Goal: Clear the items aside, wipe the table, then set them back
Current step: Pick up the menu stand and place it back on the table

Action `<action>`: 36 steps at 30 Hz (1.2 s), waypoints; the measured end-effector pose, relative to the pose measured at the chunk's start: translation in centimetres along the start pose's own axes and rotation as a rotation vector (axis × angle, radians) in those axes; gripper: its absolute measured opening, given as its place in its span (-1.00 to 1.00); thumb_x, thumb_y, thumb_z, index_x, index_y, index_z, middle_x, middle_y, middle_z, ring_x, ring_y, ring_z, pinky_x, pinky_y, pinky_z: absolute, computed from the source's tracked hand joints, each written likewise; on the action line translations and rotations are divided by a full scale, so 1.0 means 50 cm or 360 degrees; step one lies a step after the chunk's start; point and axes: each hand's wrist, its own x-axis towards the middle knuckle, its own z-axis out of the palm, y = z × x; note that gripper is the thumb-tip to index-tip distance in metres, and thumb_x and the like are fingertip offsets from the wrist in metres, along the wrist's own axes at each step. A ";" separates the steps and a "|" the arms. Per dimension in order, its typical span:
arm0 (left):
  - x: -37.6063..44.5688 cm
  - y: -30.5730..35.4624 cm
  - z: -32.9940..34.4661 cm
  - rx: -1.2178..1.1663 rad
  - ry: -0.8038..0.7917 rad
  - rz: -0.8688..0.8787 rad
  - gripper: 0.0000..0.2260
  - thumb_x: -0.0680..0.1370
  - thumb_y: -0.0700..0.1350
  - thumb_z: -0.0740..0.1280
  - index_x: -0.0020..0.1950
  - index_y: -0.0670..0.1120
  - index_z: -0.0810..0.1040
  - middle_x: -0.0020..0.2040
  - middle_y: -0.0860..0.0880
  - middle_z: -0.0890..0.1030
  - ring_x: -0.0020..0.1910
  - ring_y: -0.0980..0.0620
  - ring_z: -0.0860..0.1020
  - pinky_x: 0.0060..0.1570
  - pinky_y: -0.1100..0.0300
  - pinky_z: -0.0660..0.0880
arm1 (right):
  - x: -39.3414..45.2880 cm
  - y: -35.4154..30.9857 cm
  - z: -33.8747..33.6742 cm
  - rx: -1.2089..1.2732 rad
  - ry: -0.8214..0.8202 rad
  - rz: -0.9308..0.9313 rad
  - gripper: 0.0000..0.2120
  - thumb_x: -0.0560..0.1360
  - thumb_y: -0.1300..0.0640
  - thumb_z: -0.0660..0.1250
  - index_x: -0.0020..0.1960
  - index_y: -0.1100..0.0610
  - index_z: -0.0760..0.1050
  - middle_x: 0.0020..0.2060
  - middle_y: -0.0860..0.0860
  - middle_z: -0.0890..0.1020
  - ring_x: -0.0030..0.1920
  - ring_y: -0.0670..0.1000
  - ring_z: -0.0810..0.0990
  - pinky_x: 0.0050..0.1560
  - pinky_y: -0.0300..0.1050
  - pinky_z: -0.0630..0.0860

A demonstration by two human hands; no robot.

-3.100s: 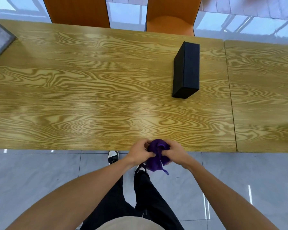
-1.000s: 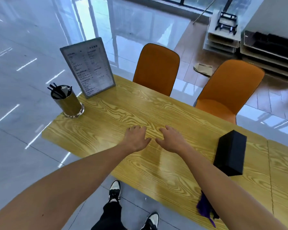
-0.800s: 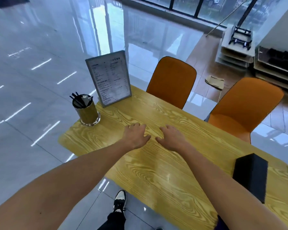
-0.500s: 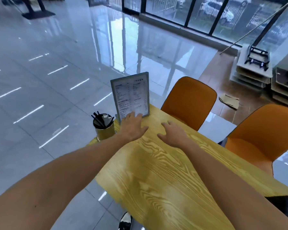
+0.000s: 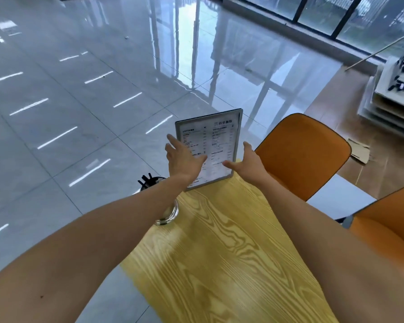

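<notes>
A framed menu stand (image 5: 216, 138) stands upright at the far end of the yellow wood-grain table (image 5: 219, 259). My left hand (image 5: 183, 158) is spread open in front of the stand's left side. My right hand (image 5: 247, 163) is open at its right edge, thumb across the lower front. Whether either hand touches the frame I cannot tell. A metal cup of black sticks (image 5: 149, 181) sits left of the stand, mostly hidden behind my left forearm. The purple cloth and the black box are out of view.
An orange chair (image 5: 303, 155) stands just right of the table end, and part of a second orange chair (image 5: 390, 220) shows at the right edge. Glossy grey floor tiles surround the table. Stacked boards and a cart (image 5: 394, 89) lie at the far right.
My view has swung left along the table. Both hands have moved from flat on the tabletop up to the two sides of the menu stand. The black box has left the view.
</notes>
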 end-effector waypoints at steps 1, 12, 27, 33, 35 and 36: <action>0.017 -0.001 0.010 -0.0076 0.0004 -0.0088 0.12 0.42 0.05 0.56 0.61 -0.15 -0.24 0.56 -0.27 0.11 0.53 -0.25 0.19 0.44 -0.15 0.31 | 0.017 0.001 0.006 0.0073 0.0001 0.0041 -0.17 0.52 0.09 0.49 0.60 0.16 0.06 0.51 0.16 0.36 0.46 0.19 0.40 0.30 0.06 0.46; 0.125 -0.050 0.070 -0.0378 0.0059 -0.0390 -0.54 0.46 -0.12 0.52 0.25 -0.16 0.39 0.16 -0.15 0.59 0.06 -0.14 0.61 0.00 -0.06 0.64 | 0.203 0.057 0.063 0.0754 0.0067 0.0262 -0.43 0.52 0.21 0.47 0.45 0.15 0.32 0.29 0.04 0.56 0.28 0.12 0.56 0.12 0.02 0.54; 0.081 -0.061 0.101 -0.0062 -0.0175 0.0088 -0.72 0.47 -0.16 0.51 0.15 -0.10 0.58 0.11 -0.03 0.69 0.03 -0.04 0.65 0.02 0.03 0.63 | 0.083 0.221 0.025 0.0555 0.0431 0.0197 -0.75 0.50 0.12 0.49 0.11 0.19 0.55 0.04 -0.04 0.67 -0.05 -0.19 0.61 -0.16 -0.24 0.56; -0.034 0.014 0.174 -0.0049 -0.0351 0.0301 -0.73 0.44 -0.18 0.52 0.12 -0.09 0.62 0.09 -0.04 0.70 0.04 -0.04 0.65 0.05 0.00 0.61 | -0.065 0.336 -0.048 0.0616 0.0689 0.0354 -0.75 0.47 0.06 0.53 0.07 0.14 0.58 0.03 -0.04 0.69 0.01 -0.03 0.66 0.01 0.08 0.66; -0.080 0.042 0.205 -0.0022 -0.0405 0.0384 -0.73 0.45 -0.15 0.52 0.12 -0.10 0.63 0.08 -0.03 0.70 0.03 -0.04 0.66 0.04 -0.04 0.61 | -0.125 0.373 -0.077 0.0636 0.0779 0.0410 -0.73 0.47 0.04 0.53 0.05 0.16 0.58 0.01 -0.03 0.69 0.00 -0.02 0.66 0.01 0.10 0.65; -0.106 0.055 0.220 -0.0013 -0.0450 0.0416 -0.73 0.45 -0.14 0.52 0.12 -0.10 0.63 0.08 -0.02 0.70 0.03 -0.04 0.66 0.03 -0.05 0.61 | -0.156 0.393 -0.091 0.0627 0.0822 0.0437 -0.71 0.46 0.01 0.52 0.04 0.18 0.58 -0.01 -0.02 0.69 -0.02 0.00 0.66 0.00 0.12 0.65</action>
